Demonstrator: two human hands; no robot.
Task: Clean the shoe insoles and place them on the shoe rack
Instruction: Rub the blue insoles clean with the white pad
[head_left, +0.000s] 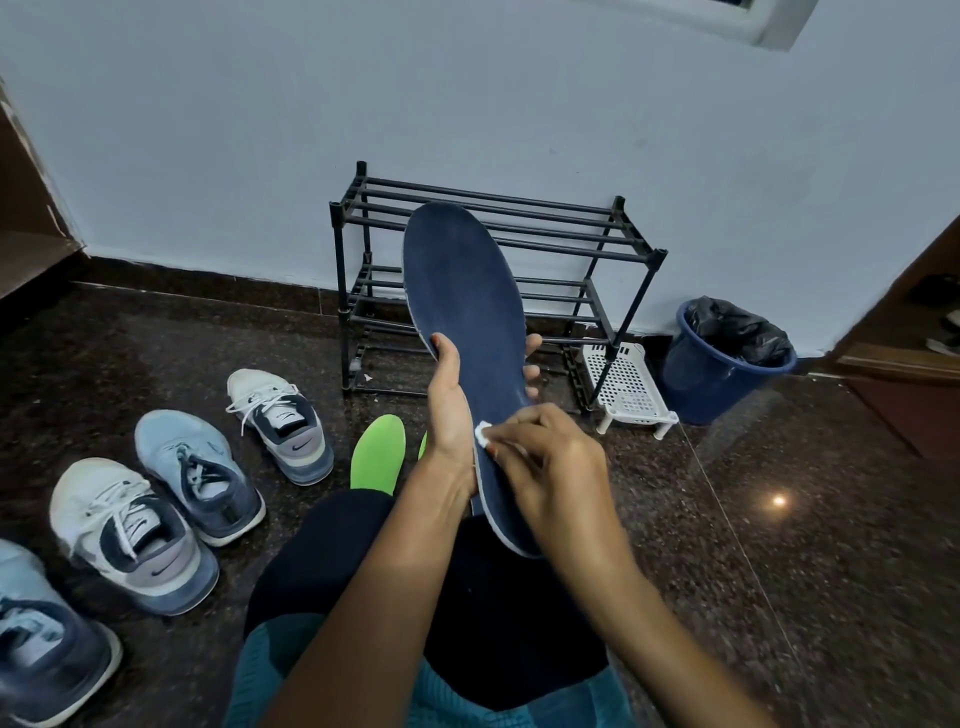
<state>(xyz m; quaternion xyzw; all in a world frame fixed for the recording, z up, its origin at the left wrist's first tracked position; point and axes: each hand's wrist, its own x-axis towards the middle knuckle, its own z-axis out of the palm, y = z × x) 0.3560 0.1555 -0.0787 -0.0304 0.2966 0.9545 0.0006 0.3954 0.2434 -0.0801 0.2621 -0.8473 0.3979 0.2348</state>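
- I see one blue insole (467, 312) held up in front of the rack (519, 228), toe end uppermost.
- My left hand (449, 405) grips it at mid-length, thumb on one edge, fingers curled round the other.
- My right hand (545, 457) pinches one small white wipe (483, 432) against the insole near the heel.
- One green insole (377, 454) lies on the floor below the hands; a green sliver (423, 446) beside it may be a second.
- Four shoes on the left: (280, 423), (200, 475), (135, 535), (47, 634).
- One white stand (628, 387) and one blue bin (722, 358) sit right of the rack.
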